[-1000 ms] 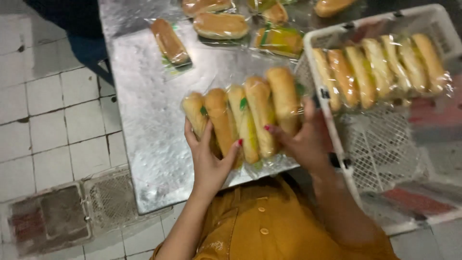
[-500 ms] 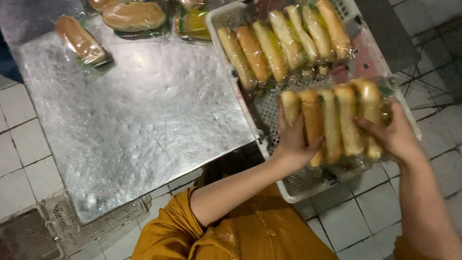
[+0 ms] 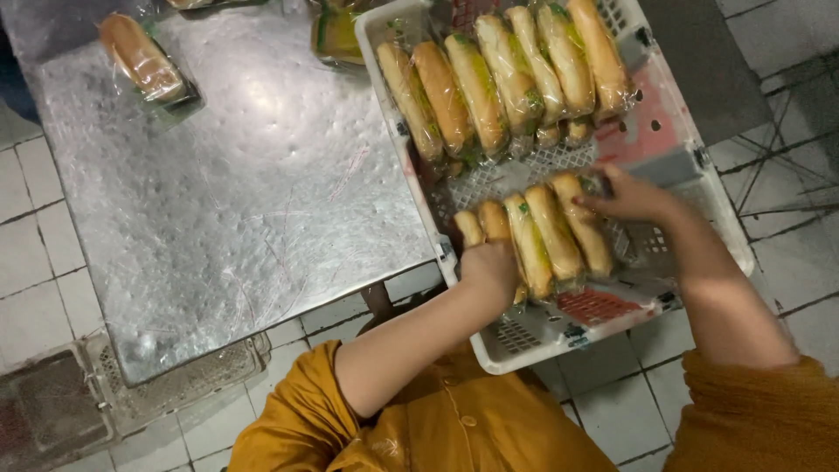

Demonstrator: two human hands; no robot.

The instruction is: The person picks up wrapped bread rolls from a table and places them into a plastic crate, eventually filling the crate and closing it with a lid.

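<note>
Steel counter (image 3: 236, 210) fills my left side, dimpled and shiny, and the white plastic crate (image 3: 524, 336) hangs off its right edge over the tiled floor (image 3: 35, 262) — that overhang is my first worry. If I lean weight into the near end, I judge the crate could tip or slide off the counter.

Back row of wrapped rolls (image 3: 507, 74) sits packed tight across the far end of the crate, some stacked on smaller ones underneath. Looks settled enough, though a jolt could shuffle it.

Now the front row of wrapped rolls (image 3: 533, 240), down in the crate's near half. My left hand (image 3: 491, 269) is curled shut against the left end of it, my right hand (image 3: 631, 194) has its fingers pressed on the far right end — squeezed between the two, not truly gripped. The wrap looks slick. Ease one side first and I reckon the row fans apart; the short rolls on the left could slip under their neighbours.

One loose wrapped roll (image 3: 140, 59) waits at the counter's far left corner, near the edge. A knock to the counter could send it over.
</note>
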